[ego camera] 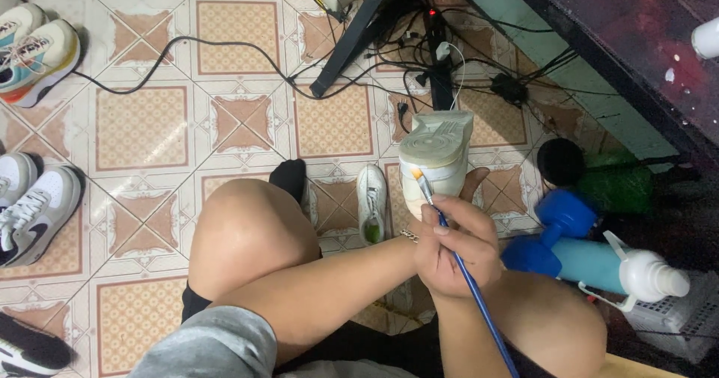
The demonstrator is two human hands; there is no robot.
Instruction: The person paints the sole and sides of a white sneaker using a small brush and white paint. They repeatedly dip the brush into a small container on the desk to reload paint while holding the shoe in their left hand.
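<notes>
Fingers point(442, 224) of the right hand point(457, 247) pinch a blue paintbrush point(468, 277), bristles touching the cream shoe point(437, 161) held above the tiled floor point(142, 127); the left hand point(473, 179) grips behind it. Short, steady strokes suit best.

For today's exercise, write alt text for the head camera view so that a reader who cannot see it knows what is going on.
Seen from above, a seated person's right hand touches a blue-handled paintbrush to the sole of a white shoe, which the mostly hidden left hand holds up. Below lie a patterned tile floor, other sneakers and tangled black cables.
</notes>
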